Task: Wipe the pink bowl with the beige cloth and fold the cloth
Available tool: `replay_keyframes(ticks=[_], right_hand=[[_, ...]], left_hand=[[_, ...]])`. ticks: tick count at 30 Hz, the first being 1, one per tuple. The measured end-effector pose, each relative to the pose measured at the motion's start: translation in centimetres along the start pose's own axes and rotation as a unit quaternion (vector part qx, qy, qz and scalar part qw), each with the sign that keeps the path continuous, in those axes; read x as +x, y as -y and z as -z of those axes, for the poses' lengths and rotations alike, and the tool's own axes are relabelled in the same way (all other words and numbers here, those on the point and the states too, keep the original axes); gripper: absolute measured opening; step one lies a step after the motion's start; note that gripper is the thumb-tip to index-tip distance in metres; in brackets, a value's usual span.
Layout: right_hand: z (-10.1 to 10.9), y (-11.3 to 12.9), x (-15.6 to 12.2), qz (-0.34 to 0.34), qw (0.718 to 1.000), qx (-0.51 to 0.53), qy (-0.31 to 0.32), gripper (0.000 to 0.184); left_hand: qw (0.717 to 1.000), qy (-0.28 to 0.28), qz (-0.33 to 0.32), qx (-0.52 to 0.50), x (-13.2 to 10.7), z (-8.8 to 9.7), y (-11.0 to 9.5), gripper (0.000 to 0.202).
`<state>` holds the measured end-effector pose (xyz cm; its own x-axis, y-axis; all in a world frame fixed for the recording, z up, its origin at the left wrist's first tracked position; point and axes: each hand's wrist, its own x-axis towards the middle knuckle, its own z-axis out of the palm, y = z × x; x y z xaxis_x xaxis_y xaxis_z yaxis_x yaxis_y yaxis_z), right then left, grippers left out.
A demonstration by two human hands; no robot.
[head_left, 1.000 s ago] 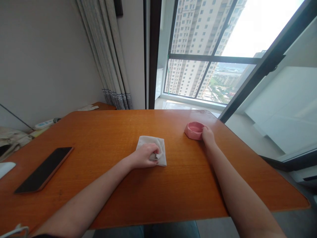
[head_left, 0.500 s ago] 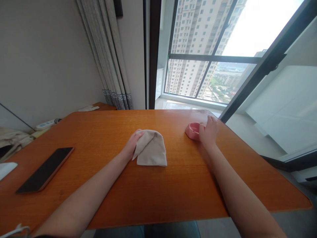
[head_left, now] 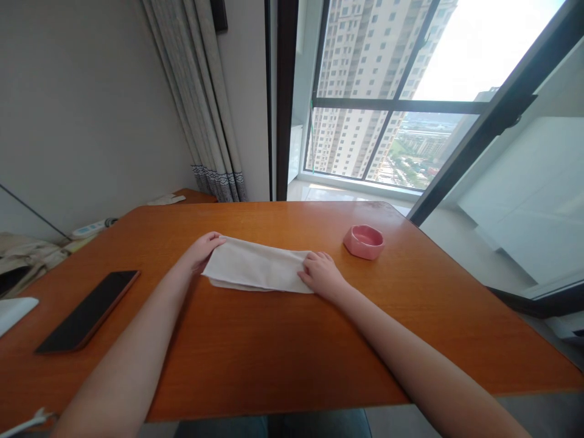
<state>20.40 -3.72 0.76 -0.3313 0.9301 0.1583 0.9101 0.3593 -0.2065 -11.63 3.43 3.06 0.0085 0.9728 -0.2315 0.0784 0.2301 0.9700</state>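
A beige cloth [head_left: 258,265], folded into a long strip, stretches between my two hands over the wooden table [head_left: 274,353]. My left hand [head_left: 206,248] pinches its upper left corner. At the other end my right hand [head_left: 323,272] grips the cloth's right edge, fingers curled on top of it. Just beyond my right hand, apart from it, sits a pink angular bowl [head_left: 364,242]; its inside looks plain pink.
A dark tablet-like slab [head_left: 89,311] lies on the table's left side. Near the left edge are a white object [head_left: 16,313] and a white cable end [head_left: 34,420]. Behind the table hang a grey curtain [head_left: 196,103] and a large window [head_left: 392,103].
My right hand has left the pink bowl and come left to the cloth's right end. My left hand has moved left, and the bunched cloth is now spread into a strip.
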Motion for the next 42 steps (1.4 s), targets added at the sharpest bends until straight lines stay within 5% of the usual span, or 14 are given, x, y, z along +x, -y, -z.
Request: replay_keyframes(ticks=[3, 7, 11, 17, 22, 25, 30, 34, 38, 40, 42], right_hand=[[-0.1, -2.1, 0.7, -0.056, 0.998, 0.000, -0.028, 0.016], [-0.5, -3.0, 0.7, -0.095, 0.994, 0.027, -0.039, 0.019], [-0.5, -3.4, 0.6, -0.129, 0.987, 0.073, -0.061, 0.039], [-1.1, -4.0, 1.1, -0.151, 0.963, 0.215, -0.054, 0.055], [-1.7, -4.2, 1.4, -0.125, 0.930, 0.336, -0.080, 0.058], [-1.5, -3.3, 1.3, -0.096, 0.870, 0.482, -0.046, 0.065], [-1.2, -1.5, 1.3, -0.122, 0.696, 0.705, -0.057, 0.077], [-1.6, -1.6, 2.0, -0.171, 0.634, 0.750, -0.080, 0.054], [-1.5, -2.1, 2.0, -0.137, 0.672, 0.728, -0.001, 0.030], [-1.1, -2.3, 1.7, -0.110, 0.729, 0.675, 0.038, 0.031], [-0.5, -2.5, 1.3, -0.087, 0.822, 0.562, 0.023, 0.029]], left_hand=[[0.993, -0.059, -0.052, 0.092, 0.7, 0.2, 2.0, 0.038], [0.962, -0.016, -0.112, 0.247, 0.3, -0.1, 3.9, 0.038], [0.914, -0.037, -0.156, 0.372, -0.7, -0.2, 4.5, 0.040], [0.919, 0.084, -0.189, 0.337, -1.8, -1.2, 3.8, 0.047], [0.902, 0.029, -0.210, 0.377, -1.9, -1.6, 3.5, 0.043], [0.911, 0.012, -0.209, 0.355, -1.8, -1.7, 3.6, 0.049], [0.899, 0.024, -0.234, 0.370, -1.6, -1.9, 3.9, 0.056], [0.880, 0.029, -0.238, 0.410, -1.3, -1.9, 4.2, 0.048], [0.866, 0.031, -0.246, 0.435, -1.4, -1.9, 4.1, 0.041], [0.859, 0.036, -0.252, 0.444, -1.5, -1.9, 3.9, 0.039], [0.859, 0.039, -0.245, 0.448, -1.6, -1.8, 3.8, 0.038]])
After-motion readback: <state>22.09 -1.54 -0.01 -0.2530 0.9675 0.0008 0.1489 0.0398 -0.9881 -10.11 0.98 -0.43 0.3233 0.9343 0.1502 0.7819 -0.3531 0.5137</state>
